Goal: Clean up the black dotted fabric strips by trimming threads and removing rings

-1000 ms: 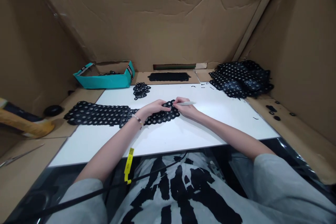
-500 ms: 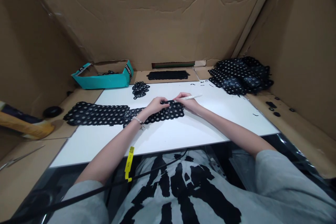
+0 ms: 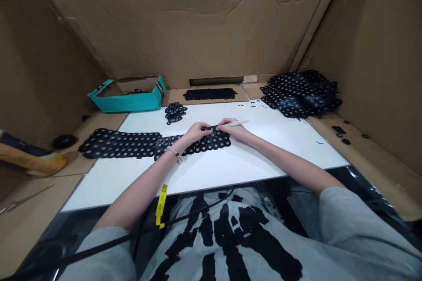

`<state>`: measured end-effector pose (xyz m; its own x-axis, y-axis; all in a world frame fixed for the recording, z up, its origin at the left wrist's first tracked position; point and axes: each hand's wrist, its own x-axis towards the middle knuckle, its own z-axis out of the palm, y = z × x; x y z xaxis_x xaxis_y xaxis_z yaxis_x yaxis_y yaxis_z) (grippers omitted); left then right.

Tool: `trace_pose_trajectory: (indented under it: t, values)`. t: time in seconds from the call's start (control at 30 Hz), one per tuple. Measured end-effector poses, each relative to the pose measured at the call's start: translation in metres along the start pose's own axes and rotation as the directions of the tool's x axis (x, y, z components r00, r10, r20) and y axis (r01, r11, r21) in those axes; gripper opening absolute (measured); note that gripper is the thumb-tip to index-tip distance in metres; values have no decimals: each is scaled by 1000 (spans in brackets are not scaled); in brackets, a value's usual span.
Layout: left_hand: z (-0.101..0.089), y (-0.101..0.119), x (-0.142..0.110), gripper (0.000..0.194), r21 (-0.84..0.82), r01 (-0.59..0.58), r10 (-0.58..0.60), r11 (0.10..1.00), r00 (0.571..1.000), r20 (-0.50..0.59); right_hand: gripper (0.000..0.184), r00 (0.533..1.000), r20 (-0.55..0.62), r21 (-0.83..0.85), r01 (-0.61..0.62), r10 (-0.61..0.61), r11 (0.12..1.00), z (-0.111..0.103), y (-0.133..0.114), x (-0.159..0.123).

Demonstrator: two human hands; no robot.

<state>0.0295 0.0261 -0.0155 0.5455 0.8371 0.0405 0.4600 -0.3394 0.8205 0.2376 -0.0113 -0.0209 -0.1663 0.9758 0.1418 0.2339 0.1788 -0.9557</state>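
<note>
A long black strip of linked rings (image 3: 132, 144) lies across the white board (image 3: 211, 162), running off its left side. My left hand (image 3: 194, 132) pinches the strip near its right end. My right hand (image 3: 232, 129) pinches the same end and also holds a thin white pen-like tool (image 3: 238, 123) that points right. Both hands rest on the board close together. A small loose heap of black rings (image 3: 175, 112) lies just behind my hands.
A teal box (image 3: 127, 95) stands at the back left, a flat black piece (image 3: 210, 94) at the back centre, a big pile of black ring sheets (image 3: 301, 94) at the back right. Cardboard walls enclose the desk. Tweezers (image 3: 23, 199) and a yellow-handled tool (image 3: 31, 158) lie at the left.
The strip's right end has been flattened onto the board and my hands shifted slightly; the camera tipped a little. Otherwise nothing moved.
</note>
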Motion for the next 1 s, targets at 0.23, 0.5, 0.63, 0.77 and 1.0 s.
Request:
trace_pose_trajectory:
  t: [0.23, 0.5, 0.63, 0.77, 1.0]
  values:
    - [2, 2, -3, 40, -24, 37, -37, 999, 999, -12, 22, 998, -29, -58, 51, -53, 997, 3, 2, -2]
    - [-7, 3, 0, 40, -66, 67, -58, 996, 991, 124, 16, 988, -46, -286, 130, -150, 949, 15, -4, -11]
    - [-13, 7, -1, 40, -72, 60, -42, 996, 973, 226, 17, 985, -56, -271, 144, -166, 952, 15, -3, -7]
    - [-10, 7, -2, 39, 44, -46, 38, 998, 987, 158, 18, 997, -33, -104, 73, -77, 992, 8, 2, -1]
    - [-1, -6, 5, 43, 81, -25, 20, 996, 998, 56, 19, 997, 70, -41, -32, 35, 999, 2, 5, -2]
